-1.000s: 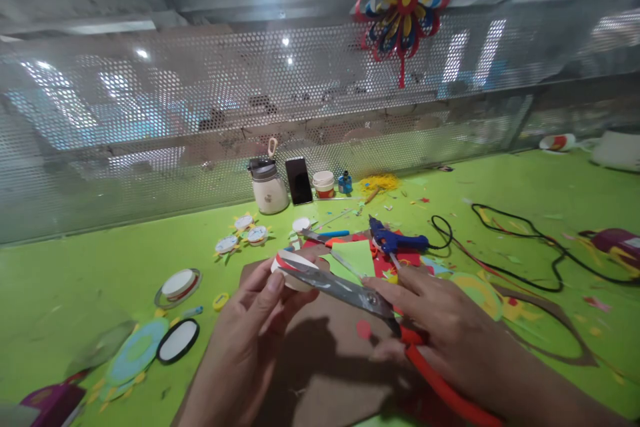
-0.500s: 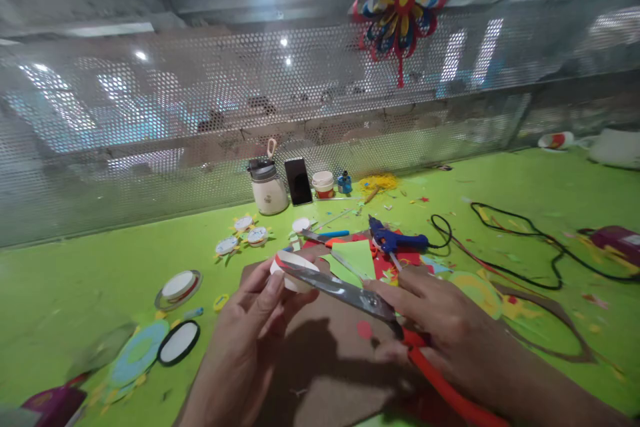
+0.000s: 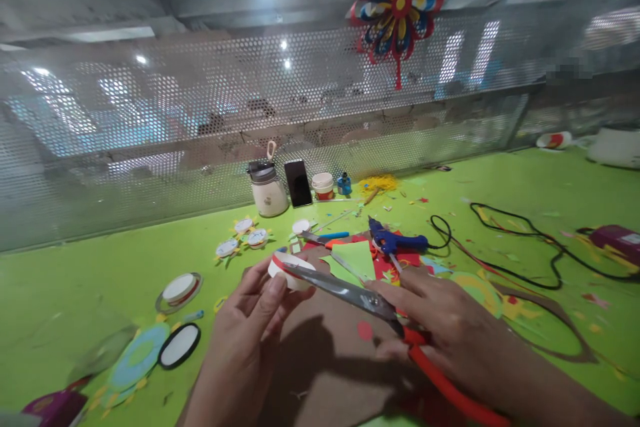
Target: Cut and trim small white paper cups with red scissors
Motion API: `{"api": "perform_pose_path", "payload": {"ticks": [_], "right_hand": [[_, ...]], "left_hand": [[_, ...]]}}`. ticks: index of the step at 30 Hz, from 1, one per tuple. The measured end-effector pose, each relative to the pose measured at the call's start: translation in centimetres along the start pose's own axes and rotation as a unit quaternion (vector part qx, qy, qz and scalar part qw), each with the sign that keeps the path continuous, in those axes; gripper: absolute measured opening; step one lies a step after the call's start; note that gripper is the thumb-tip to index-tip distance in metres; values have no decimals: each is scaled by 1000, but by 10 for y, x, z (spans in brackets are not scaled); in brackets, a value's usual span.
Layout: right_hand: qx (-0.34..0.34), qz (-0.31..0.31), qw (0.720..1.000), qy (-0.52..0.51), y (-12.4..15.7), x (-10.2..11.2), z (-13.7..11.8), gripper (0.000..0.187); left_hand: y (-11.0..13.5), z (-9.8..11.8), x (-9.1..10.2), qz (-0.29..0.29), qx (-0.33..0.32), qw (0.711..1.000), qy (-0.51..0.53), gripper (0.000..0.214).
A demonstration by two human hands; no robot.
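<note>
The left hand [image 3: 250, 320] pinches a shallow white cup [image 3: 299, 281] between thumb and fingers, holding it up above the brown cardboard [image 3: 345, 373] in front of the person, its opening tipped upward and a red strip showing along the left part of its edge. The right hand [image 3: 445, 317] grasps a big pair of scissors [image 3: 350, 293] by the red handles, with the grey blades pointing left across the cup's opening, near the red strip (whether they bite into the edge is too blurred for me to tell). A small red dot [image 3: 365, 331] lies on the cardboard below the blades. Beyond the hands, a green sheet of paper [image 3: 353, 259] lies over red paper [image 3: 417, 259], and a blue glue gun [image 3: 400, 241] rests just beside it, its black cord [image 3: 525, 227] curling off to the right across the green table [image 3: 125, 267]. On the left lie three small white discs [image 3: 257, 237] with yellow points, a pale blue ring [image 3: 121, 373] and, touching or just beside it, a black-rimmed white disc [image 3: 179, 345]. Along the back stand a white jug [image 3: 270, 197], a dark phone [image 3: 298, 183], a small tub [image 3: 323, 185] and a little blue bottle [image 3: 345, 184].
</note>
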State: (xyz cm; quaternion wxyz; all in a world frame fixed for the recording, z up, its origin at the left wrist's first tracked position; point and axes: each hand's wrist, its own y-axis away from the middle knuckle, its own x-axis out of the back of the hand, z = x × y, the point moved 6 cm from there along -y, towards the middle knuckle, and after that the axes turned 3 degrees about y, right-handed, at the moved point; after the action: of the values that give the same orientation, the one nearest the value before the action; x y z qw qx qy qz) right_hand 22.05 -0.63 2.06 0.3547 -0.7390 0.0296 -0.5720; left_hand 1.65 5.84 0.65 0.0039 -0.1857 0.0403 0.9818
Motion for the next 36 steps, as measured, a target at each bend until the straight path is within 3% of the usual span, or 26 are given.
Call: {"api": "perform_pose_path", "payload": {"ticks": [5,14,24,36], "right_hand": [[-11,-8,1000,0,0,0,1,53],[0,-8,1000,-14,3,-2,5,60],[5,-11,1000,-15,4,2,5,66],[-11,-33,999,-28,10,-5,8,52]], "left_hand": [[-3,1,5,6,-49,998,33,49],[-1,5,4,0,-107,994,-16,48],[0,7,-1,0,-95,995,-9,39],[0,8,-5,-33,-72,997,1,29]]}}
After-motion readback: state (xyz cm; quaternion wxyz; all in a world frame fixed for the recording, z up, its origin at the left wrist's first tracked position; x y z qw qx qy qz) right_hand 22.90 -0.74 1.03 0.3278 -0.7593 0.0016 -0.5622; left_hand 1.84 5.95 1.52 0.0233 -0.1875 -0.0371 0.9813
